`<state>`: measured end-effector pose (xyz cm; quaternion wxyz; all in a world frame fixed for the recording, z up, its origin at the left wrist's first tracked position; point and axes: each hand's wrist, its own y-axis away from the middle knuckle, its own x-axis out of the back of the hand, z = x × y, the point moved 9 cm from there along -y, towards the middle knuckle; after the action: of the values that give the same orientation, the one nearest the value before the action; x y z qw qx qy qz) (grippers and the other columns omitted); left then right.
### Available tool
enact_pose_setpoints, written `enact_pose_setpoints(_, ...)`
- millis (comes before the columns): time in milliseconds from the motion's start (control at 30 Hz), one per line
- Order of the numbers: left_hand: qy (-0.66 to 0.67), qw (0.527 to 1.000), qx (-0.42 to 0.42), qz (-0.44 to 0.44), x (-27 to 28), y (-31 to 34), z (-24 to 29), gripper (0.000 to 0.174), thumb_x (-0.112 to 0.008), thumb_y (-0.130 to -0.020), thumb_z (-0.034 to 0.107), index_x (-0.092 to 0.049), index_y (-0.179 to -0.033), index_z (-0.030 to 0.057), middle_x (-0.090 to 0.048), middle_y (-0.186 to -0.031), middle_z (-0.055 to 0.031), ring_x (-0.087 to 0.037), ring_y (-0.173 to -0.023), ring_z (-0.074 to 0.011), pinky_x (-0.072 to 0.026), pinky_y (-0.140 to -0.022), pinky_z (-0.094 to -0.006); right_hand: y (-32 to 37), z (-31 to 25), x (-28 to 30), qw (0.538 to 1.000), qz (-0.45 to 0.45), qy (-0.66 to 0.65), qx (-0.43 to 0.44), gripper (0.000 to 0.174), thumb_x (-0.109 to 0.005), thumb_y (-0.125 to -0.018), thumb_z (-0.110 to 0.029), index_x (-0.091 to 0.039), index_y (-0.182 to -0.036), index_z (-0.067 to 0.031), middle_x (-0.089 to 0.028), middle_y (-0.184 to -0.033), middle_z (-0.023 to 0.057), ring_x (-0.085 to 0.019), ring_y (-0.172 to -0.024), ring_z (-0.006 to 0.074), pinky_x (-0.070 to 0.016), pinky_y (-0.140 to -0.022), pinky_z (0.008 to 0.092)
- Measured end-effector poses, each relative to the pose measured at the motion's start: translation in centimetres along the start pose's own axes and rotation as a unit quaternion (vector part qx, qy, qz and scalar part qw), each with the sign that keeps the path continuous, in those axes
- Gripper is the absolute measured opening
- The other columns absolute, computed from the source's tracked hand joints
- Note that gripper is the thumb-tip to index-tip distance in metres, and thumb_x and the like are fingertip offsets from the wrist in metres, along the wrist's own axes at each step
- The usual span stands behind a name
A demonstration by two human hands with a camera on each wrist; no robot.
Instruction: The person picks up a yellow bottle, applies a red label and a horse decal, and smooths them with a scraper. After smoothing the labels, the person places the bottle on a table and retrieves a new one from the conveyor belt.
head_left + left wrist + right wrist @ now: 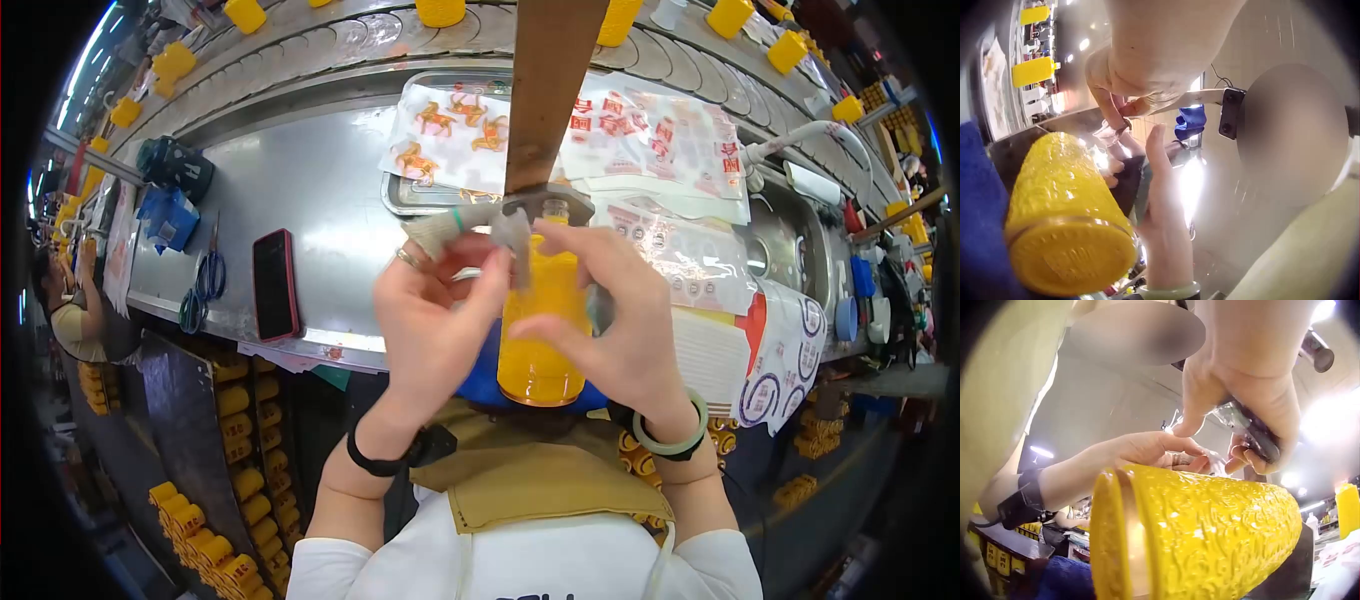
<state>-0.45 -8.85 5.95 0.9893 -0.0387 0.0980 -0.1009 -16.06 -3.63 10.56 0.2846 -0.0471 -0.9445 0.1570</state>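
A yellow embossed bottle (543, 350) (1066, 206) (1210, 531) stands between the hands, its clear neck near a dark metal plate. My left hand (435, 315) (1154, 62) (1141, 450) pinches a translucent, whitish piece (515, 240) beside the neck. Against its fingers lies a pale strip (435, 230) with a green band. My right hand (630, 310) (1169, 212) (1254, 394) has its index finger and thumb spread over the bottle in the head view; its fingers curl round a dark item (1260, 437) with clear plastic, whose exact shape is hidden.
A wooden post (555, 90) rises behind the bottle. Printed sheets (450, 140) lie on a tray behind the hands, with more at right before a sink (765, 245). A phone (275, 285) and blue scissors (211, 275) are at left. A conveyor (370, 35) crosses the back.
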Motion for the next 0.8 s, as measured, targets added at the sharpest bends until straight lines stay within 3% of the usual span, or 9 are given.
enact_pose_setpoints(133, 0.099, 0.991, 0.048, -0.079, -2.3, 2.3, 0.0, 0.034, -0.06, -0.098, -0.004, -0.057, -0.131, -0.0104, -0.069, -0.122, -0.0189, -0.069, -0.113, -0.0225, -0.058, -0.096, -0.0332, 1.8, 1.0, -0.4, 0.998, 0.002, -0.035, -0.051, 0.042, -0.08, -0.086, -0.012, -0.066, -0.123, 0.0021, -0.07, -0.114, 0.0171, -0.068, -0.098, 0.0297, -0.053, -0.086, 0.037)
enact_pose_setpoints(200, 0.064, 0.991, 0.007, -0.115, -2.1, 2.8, -0.4, 0.038, -0.059, -0.099, -0.003, -0.055, -0.136, -0.0087, -0.067, -0.128, -0.019, -0.066, -0.119, -0.0237, -0.0542, -0.101, -0.0339, 3.0, 2.0, -0.2, 0.995, 0.017, -0.062, -0.083, 0.037, -0.076, -0.088, -0.008, -0.067, -0.122, 0.0025, -0.07, -0.115, 0.0168, -0.068, -0.097, 0.0275, -0.0528, -0.085, 0.0358)
enact_pose_setpoints(267, -0.063, 0.995, -0.067, -0.043, -0.6, 2.8, 0.2, 0.041, -0.063, -0.098, -0.002, -0.055, -0.138, -0.0054, -0.068, -0.128, -0.0161, -0.064, -0.122, -0.0234, -0.0532, -0.101, -0.034, 3.9, 3.3, -0.1, 0.986, 0.027, -0.094, -0.137, 0.028, -0.068, -0.091, -0.001, -0.068, -0.119, 0.0029, -0.071, -0.105, 0.0147, -0.068, -0.089, 0.0246, -0.0523, -0.081, 0.0335)
enact_pose_setpoints(333, -0.106, 0.991, -0.067, -0.051, -0.2, 2.7, -0.5, 0.046, -0.064, -0.099, 0.003, -0.052, -0.143, -0.002, -0.063, -0.137, -0.0158, -0.059, -0.129, -0.024, -0.0478, -0.107, -0.0377, 4.0, 3.3, -0.1, 0.988, 0.02, -0.088, -0.123, 0.026, -0.066, -0.091, 0.001, -0.069, -0.117, 0.0022, -0.071, -0.099, 0.0138, -0.067, -0.085, 0.0247, -0.0518, -0.078, 0.0334)
enact_pose_setpoints(467, -0.075, 0.994, 0.018, -0.08, -0.2, 3.1, -4.4, 0.057, -0.062, -0.102, 0.012, -0.039, -0.152, -0.0008, -0.045, -0.154, -0.0181, -0.045, -0.142, -0.026, -0.0357, -0.118, -0.0426, 4.4, 4.0, -0.4, 0.987, 0.023, -0.089, -0.13, 0.024, -0.065, -0.092, 0.003, -0.07, -0.115, -0.0001, -0.068, -0.088, 0.012, -0.064, -0.078, 0.0245, -0.0492, -0.072, 0.0336)
enact_pose_setpoints(533, -0.039, 0.989, 0.032, -0.136, -1.5, 3.6, -5.8, 0.064, -0.051, -0.104, 0.005, -0.023, -0.161, 0.0011, -0.035, -0.16, -0.0193, -0.037, -0.148, -0.0293, -0.0295, -0.122, -0.0436, 4.2, 3.9, -0.4, 0.988, 0.036, -0.069, -0.13, 0.024, -0.065, -0.092, 0.002, -0.07, -0.115, -0.0008, -0.066, -0.087, 0.0122, -0.063, -0.078, 0.0243, -0.0483, -0.071, 0.0337)
enact_pose_setpoints(567, -0.012, 0.984, 0.09, -0.153, -2.1, 3.8, -6.3, 0.069, -0.051, -0.104, 0.005, -0.015, -0.162, 0.0011, -0.03, -0.162, -0.019, -0.033, -0.15, -0.0282, -0.0276, -0.123, -0.0432, 4.1, 3.8, -0.3, 0.989, 0.05, -0.049, -0.129, 0.023, -0.065, -0.092, 0.002, -0.07, -0.115, -0.0015, -0.065, -0.087, 0.0125, -0.062, -0.078, 0.0241, -0.0475, -0.071, 0.0337)
enact_pose_setpoints(700, 0.033, 0.979, 0.131, -0.154, -3.3, 4.0, -6.4, 0.07, -0.051, -0.104, 0.005, -0.014, -0.162, -0.0005, -0.031, -0.162, -0.0175, -0.031, -0.151, -0.0261, -0.0264, -0.123, -0.0408, 3.4, 4.1, -0.2, 0.992, 0.043, 0.023, -0.115, 0.021, -0.067, -0.091, 0.0, -0.069, -0.112, -0.0022, -0.061, -0.084, 0.0102, -0.058, -0.074, 0.0213, -0.0457, -0.069, 0.0324)
enact_pose_setpoints(800, 0.038, 0.978, 0.137, -0.149, -3.5, 4.5, -6.6, 0.069, -0.051, -0.104, 0.005, -0.013, -0.162, -0.0017, -0.03, -0.162, -0.0162, -0.031, -0.151, -0.0245, -0.0262, -0.123, -0.0385, 4.3, 6.6, 1.4, 0.981, 0.138, 0.031, -0.134, 0.021, -0.069, -0.091, -0.001, -0.065, -0.111, -0.0021, -0.056, -0.083, 0.0044, -0.053, -0.076, 0.014, -0.0437, -0.069, 0.0293)
